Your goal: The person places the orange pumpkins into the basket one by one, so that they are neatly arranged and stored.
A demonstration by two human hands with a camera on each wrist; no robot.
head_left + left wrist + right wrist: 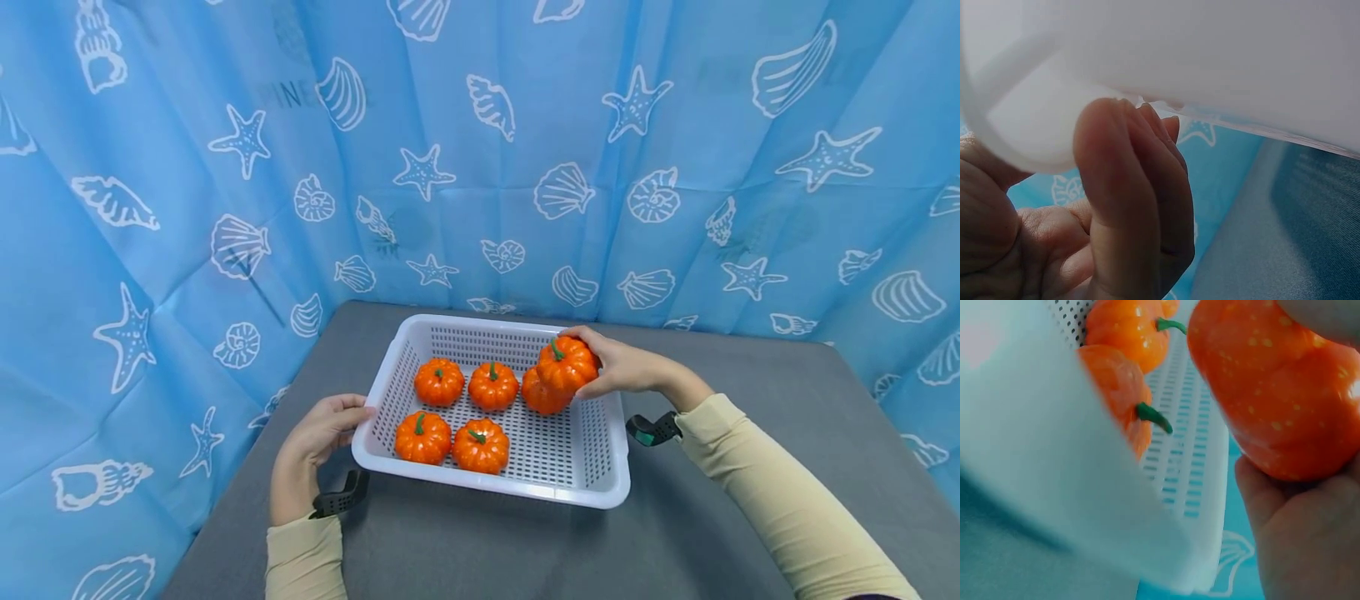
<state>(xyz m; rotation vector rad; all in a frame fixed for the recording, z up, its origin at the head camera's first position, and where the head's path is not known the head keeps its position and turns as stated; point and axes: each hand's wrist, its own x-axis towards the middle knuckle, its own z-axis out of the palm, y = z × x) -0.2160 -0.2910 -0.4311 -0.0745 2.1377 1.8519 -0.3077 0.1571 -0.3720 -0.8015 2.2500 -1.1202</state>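
My right hand (626, 367) grips a small orange pumpkin (568, 367) with a green stem over the right part of a white plastic basket (491, 482). Partly hidden behind it, another pumpkin (542, 397) sits in the basket; whether the two touch I cannot tell. At the basket's left end, my left hand (318, 429) pinches the rim between thumb and fingers, and the left wrist view has the fingers (1116, 169) curled up under that rim. Several more pumpkins lie inside, among them one at the back left (438, 382) and one at the front (481, 447).
The basket stands on a dark grey table (465, 542), whose surface extends on both sides of it. A blue curtain (480, 167) with white shells and starfish hangs behind and to the left. Black straps (341, 497) are worn on both wrists.
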